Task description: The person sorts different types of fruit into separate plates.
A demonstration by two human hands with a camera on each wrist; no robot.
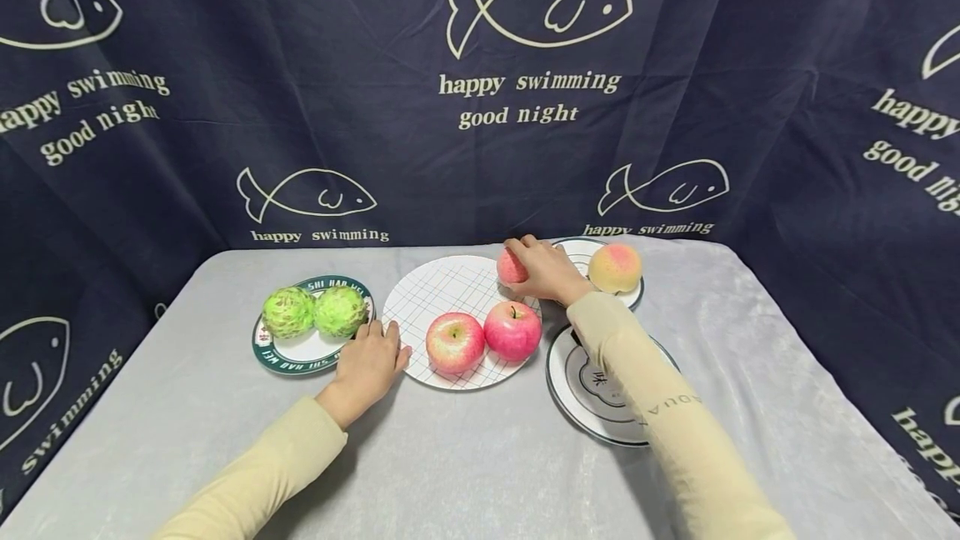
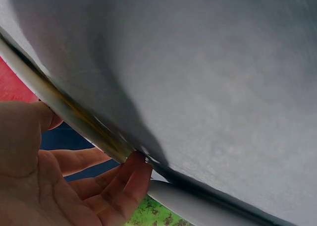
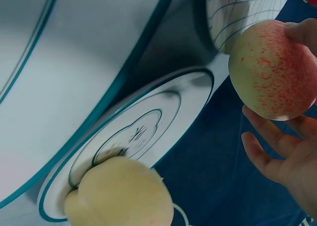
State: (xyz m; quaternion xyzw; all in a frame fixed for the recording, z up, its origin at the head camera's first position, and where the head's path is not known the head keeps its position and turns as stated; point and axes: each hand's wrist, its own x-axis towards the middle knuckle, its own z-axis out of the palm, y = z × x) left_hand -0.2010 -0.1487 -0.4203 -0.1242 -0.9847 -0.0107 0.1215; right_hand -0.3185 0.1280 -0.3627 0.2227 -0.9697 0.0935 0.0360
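Note:
My right hand [image 1: 534, 267] holds a pink-speckled peach [image 1: 512, 267] over the far right rim of a white grid-patterned plate [image 1: 442, 290]; in the right wrist view the peach [image 3: 271, 70] sits between thumb and fingers [image 3: 275, 149]. Two red apples [image 1: 454, 342] [image 1: 513, 330] lie on the near part of the grid plate. My left hand [image 1: 367, 363] rests on the grey cloth, with relaxed fingers [image 2: 130, 175] touching the grid plate's left rim [image 2: 74, 118]. It holds nothing.
A green-rimmed plate [image 1: 279, 357] at left carries two green fruits [image 1: 288, 312] [image 1: 341, 311]. A second peach [image 1: 615, 267] sits on a teal-rimmed plate [image 1: 636, 300] at the back right. My right forearm crosses another plate [image 1: 577, 394] nearer me. Dark fish-print curtains surround the table [image 1: 480, 465].

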